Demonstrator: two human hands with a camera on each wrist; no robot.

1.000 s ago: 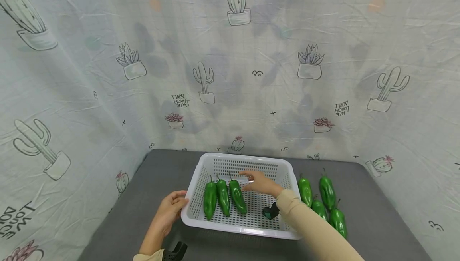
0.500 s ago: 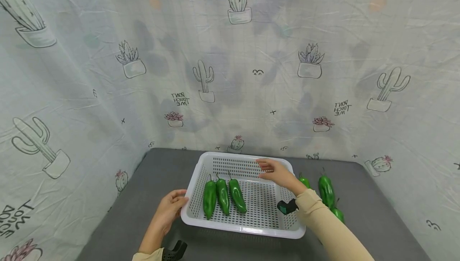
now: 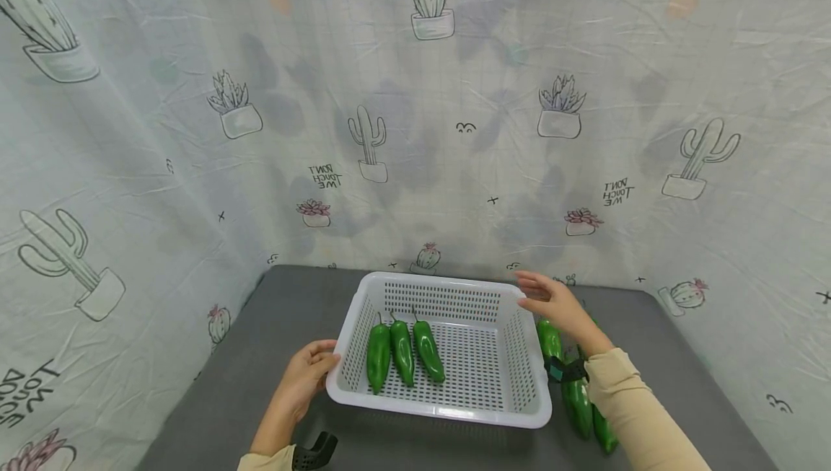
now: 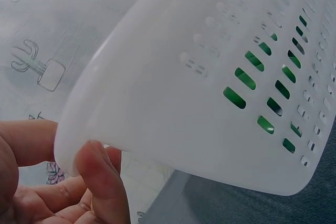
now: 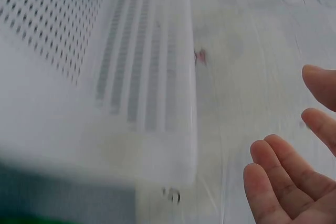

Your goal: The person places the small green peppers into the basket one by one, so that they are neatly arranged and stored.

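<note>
Your right hand [image 3: 555, 305] has drifted from over the slotted white plastic basket [image 3: 470, 370] to its far right corner, fingers loose, holding nothing, while your left hand [image 3: 306, 376] pinches the rim [image 3: 435, 410]. Three shiny, tapered green peppers [image 3: 402, 353] lie side by side inside, but your right sleeve [image 3: 649, 413] kinda hides bits of the loose peppers [image 3: 576, 407] on the gray table [image 3: 305, 305].
</note>
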